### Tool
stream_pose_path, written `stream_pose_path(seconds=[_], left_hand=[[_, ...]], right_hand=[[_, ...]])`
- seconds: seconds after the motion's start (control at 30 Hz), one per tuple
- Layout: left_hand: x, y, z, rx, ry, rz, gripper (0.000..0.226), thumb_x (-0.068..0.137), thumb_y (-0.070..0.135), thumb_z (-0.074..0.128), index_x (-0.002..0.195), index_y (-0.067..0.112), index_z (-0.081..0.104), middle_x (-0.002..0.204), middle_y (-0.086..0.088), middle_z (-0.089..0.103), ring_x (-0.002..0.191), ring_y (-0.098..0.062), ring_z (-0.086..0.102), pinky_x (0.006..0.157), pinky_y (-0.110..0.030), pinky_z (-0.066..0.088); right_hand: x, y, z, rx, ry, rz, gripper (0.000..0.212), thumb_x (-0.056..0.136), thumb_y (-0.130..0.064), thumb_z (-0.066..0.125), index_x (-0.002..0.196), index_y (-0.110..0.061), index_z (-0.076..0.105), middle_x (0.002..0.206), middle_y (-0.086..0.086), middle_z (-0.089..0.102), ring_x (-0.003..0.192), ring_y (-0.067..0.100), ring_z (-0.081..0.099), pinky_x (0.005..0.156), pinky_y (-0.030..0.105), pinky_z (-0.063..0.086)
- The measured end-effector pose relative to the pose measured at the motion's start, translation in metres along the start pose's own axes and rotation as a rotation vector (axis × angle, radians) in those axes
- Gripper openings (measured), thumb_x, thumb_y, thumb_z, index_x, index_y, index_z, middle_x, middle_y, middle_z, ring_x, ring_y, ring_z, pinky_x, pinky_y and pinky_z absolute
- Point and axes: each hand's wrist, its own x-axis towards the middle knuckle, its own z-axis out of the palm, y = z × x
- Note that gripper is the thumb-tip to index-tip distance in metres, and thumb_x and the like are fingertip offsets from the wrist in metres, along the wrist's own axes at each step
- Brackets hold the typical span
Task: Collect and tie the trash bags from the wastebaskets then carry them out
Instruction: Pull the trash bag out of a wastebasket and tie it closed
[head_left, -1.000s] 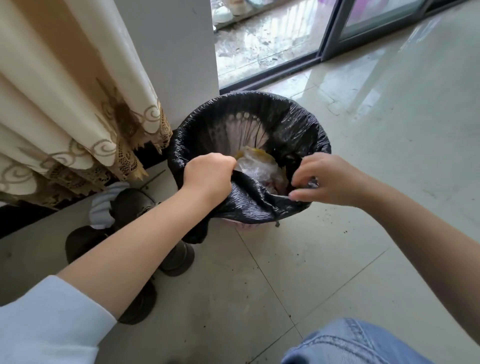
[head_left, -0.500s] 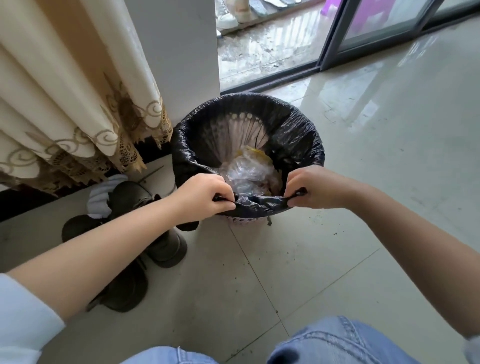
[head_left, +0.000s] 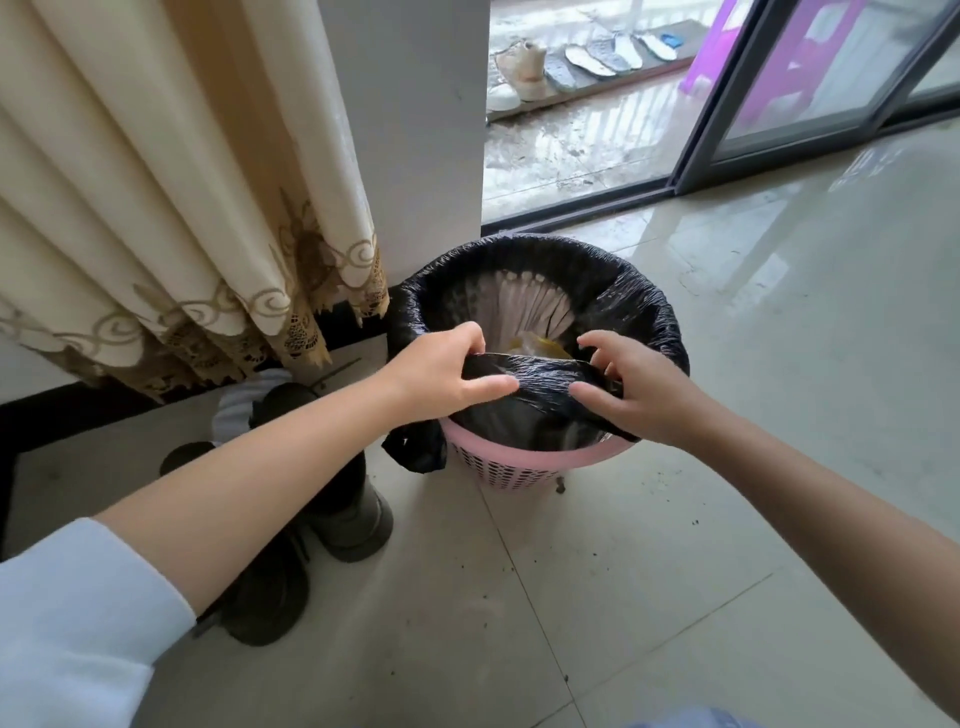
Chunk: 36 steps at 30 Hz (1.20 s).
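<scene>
The crinkled black plastic trash bag (head_left: 530, 410) sat in the pink perforated plastic wastebasket (head_left: 511, 467), its near edge lifted off the rim between my hands. My left hand (head_left: 441, 376) pinched that edge, and my right hand (head_left: 631, 395) gripped it just beside. Left of my left forearm lay dark boots (head_left: 337, 514); beyond them hung a cream pleated curtain (head_left: 171, 208).

A black trash bag (head_left: 540, 415) lines the pink perforated wastebasket (head_left: 511, 465), its near edge lifted off the rim.
</scene>
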Motion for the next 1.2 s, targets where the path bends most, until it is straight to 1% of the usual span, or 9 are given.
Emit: stream_pose_path(seconds=[0.17, 0.3, 0.53, 0.63, 0.73, 0.87, 1.0, 1.1, 1.2], left_hand=[[0.003, 0.002, -0.013, 0.21, -0.065, 0.076, 0.029, 0.077, 0.002, 0.06, 0.099, 0.014, 0.046, 0.087, -0.002, 0.056, 0.085, -0.022, 0.053, 0.065, -0.025, 0.037], [0.005, -0.003, -0.034, 0.479, -0.025, 0.014, 0.039, 0.08, 0.009, 0.059, 0.117, 0.013, 0.05, 0.114, -0.008, 0.056, 0.109, -0.026, 0.051, 0.086, -0.034, 0.043], [0.005, -0.006, -0.075, 0.967, 0.04, -0.263, 0.03, 0.086, 0.007, 0.045, 0.112, 0.016, 0.057, 0.116, -0.01, 0.056, 0.11, -0.033, 0.055, 0.068, -0.034, 0.04], [0.014, -0.004, -0.09, 0.647, 0.127, -0.371, 0.032, 0.088, 0.005, 0.047, 0.117, 0.011, 0.058, 0.119, -0.017, 0.058, 0.107, -0.036, 0.058, 0.08, -0.035, 0.048], [0.024, 0.009, -0.101, 0.324, 0.152, -0.357, 0.027, 0.084, -0.002, 0.049, 0.107, 0.002, 0.063, 0.112, -0.02, 0.063, 0.101, -0.032, 0.06, 0.08, -0.028, 0.046], [0.029, 0.037, -0.103, 0.304, 0.229, -0.003, 0.029, 0.077, -0.01, 0.048, 0.101, -0.002, 0.063, 0.126, -0.015, 0.053, 0.12, -0.029, 0.047, 0.096, -0.023, 0.034], [0.025, 0.062, -0.092, -0.005, 0.219, 0.285, 0.037, 0.073, -0.016, 0.048, 0.093, 0.014, 0.058, 0.111, -0.006, 0.056, 0.105, -0.034, 0.058, 0.08, -0.025, 0.045], [0.028, 0.065, -0.08, -0.371, 0.363, 0.007, 0.042, 0.08, 0.003, 0.056, 0.11, 0.025, 0.037, 0.099, -0.002, 0.051, 0.081, -0.032, 0.064, 0.063, -0.028, 0.048], [0.036, 0.052, -0.082, -0.229, 0.284, -0.485, 0.086, 0.08, 0.028, 0.065, 0.143, 0.022, 0.007, 0.128, -0.012, 0.043, 0.112, -0.032, 0.056, 0.084, -0.032, 0.046]], right_hand=[[-0.015, -0.001, 0.006, -0.486, 0.058, 0.01, 0.058, 0.073, -0.032, 0.061, 0.125, -0.014, 0.045, 0.116, 0.008, 0.053, 0.109, 0.029, 0.048, 0.087, 0.036, 0.039], [-0.011, 0.013, -0.014, -0.445, 0.194, 0.109, 0.042, 0.069, -0.016, 0.058, 0.111, -0.009, 0.055, 0.114, 0.009, 0.055, 0.11, 0.03, 0.047, 0.084, 0.035, 0.038], [0.014, 0.052, -0.062, -0.396, 0.28, 0.371, 0.032, 0.076, -0.008, 0.055, 0.106, 0.001, 0.058, 0.112, 0.022, 0.055, 0.105, 0.038, 0.052, 0.078, 0.04, 0.047], [0.027, 0.066, -0.079, -0.213, 0.209, 0.538, 0.032, 0.081, -0.007, 0.05, 0.111, -0.004, 0.061, 0.109, 0.023, 0.063, 0.095, 0.037, 0.062, 0.08, 0.042, 0.051], [0.038, 0.056, -0.095, 0.309, 0.17, 0.589, 0.036, 0.086, 0.001, 0.037, 0.112, -0.004, 0.062, 0.097, 0.024, 0.065, 0.06, 0.032, 0.067, 0.06, 0.04, 0.06], [0.047, 0.026, -0.112, 0.121, 0.254, 0.192, 0.025, 0.085, 0.002, 0.048, 0.102, 0.002, 0.066, 0.101, 0.023, 0.067, 0.084, 0.031, 0.058, 0.073, 0.031, 0.043], [0.035, 0.001, -0.117, 0.097, 0.087, -0.207, 0.028, 0.071, 0.015, 0.055, 0.088, 0.0, 0.071, 0.088, 0.014, 0.068, 0.08, 0.03, 0.062, 0.071, 0.018, 0.047], [0.037, -0.006, -0.114, 0.491, 0.041, -0.04, 0.033, 0.077, 0.01, 0.052, 0.091, -0.019, 0.06, 0.088, 0.0, 0.059, 0.078, 0.017, 0.057, 0.064, 0.017, 0.049], [0.061, -0.001, -0.112, 0.606, 0.087, 0.334, 0.037, 0.079, -0.026, 0.068, 0.106, -0.019, 0.043, 0.082, 0.001, 0.053, 0.066, 0.012, 0.056, 0.049, 0.024, 0.046]])
